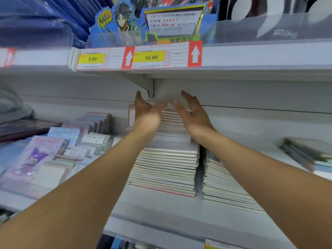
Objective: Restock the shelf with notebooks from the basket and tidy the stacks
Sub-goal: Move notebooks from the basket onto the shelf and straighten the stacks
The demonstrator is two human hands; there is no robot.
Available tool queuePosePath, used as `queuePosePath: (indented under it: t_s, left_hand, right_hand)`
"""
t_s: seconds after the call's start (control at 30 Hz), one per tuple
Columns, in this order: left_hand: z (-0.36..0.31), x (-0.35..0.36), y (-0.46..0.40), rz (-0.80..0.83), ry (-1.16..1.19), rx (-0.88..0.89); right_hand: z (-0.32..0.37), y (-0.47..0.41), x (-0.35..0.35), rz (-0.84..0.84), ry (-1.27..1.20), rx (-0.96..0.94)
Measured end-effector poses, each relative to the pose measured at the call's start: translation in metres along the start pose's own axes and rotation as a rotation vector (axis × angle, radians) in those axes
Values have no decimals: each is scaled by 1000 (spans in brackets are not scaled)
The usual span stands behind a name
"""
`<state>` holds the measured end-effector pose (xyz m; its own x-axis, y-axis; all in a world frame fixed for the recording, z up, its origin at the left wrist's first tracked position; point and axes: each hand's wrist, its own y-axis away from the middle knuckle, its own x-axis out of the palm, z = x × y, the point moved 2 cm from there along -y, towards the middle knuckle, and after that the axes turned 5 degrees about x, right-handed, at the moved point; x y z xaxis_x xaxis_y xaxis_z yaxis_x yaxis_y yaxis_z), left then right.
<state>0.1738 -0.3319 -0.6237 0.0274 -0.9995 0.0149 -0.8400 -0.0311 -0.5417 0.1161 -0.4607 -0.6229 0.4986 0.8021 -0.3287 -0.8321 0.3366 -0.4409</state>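
A tall stack of white-edged notebooks (167,162) stands on the grey shelf (158,209), with a smaller pile of notebooks (171,126) on top. My left hand (146,110) presses against the left side of the top pile, fingers spread. My right hand (191,112) presses against its right side, fingers spread too. Between both palms lies the blurred white top notebook (161,101). A lower second stack (226,187) sits to the right, partly hidden by my right forearm. No basket is in view.
Cartoon-cover ring binders and sticker packs (46,155) fill the shelf's left part. Loose dark notebooks (305,153) lie at the far right. The upper shelf edge carries price tags (138,57) close above the hands. Blue display boxes (152,24) stand on it.
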Motion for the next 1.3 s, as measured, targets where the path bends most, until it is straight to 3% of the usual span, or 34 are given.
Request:
queuePosePath:
  t_s: [0.07, 0.2, 0.43, 0.6, 0.9, 1.13, 1.3]
  left_hand:
    - [3, 9, 5, -101, -25, 125]
    - [19, 17, 14, -208, -404, 368]
    - [22, 18, 10, -165, -446, 302]
    - [23, 18, 9, -151, -494, 304]
    - [20, 16, 10, -137, -406, 266]
    - [21, 17, 10, -128, -413, 266]
    - [23, 17, 8, -105, -404, 255]
  right_hand:
    - [-3, -5, 7, -2, -86, 22]
    - [-12, -16, 13, -41, -217, 89]
    - [-23, -31, 19, 5, -384, 229]
    - [-36, -41, 15, 197, -569, 353]
    - [-24, -16, 12, 7, -166, 71]
    - [-25, -10, 4, 202, -359, 160]
    - [-28, -14, 3, 206, -234, 45]
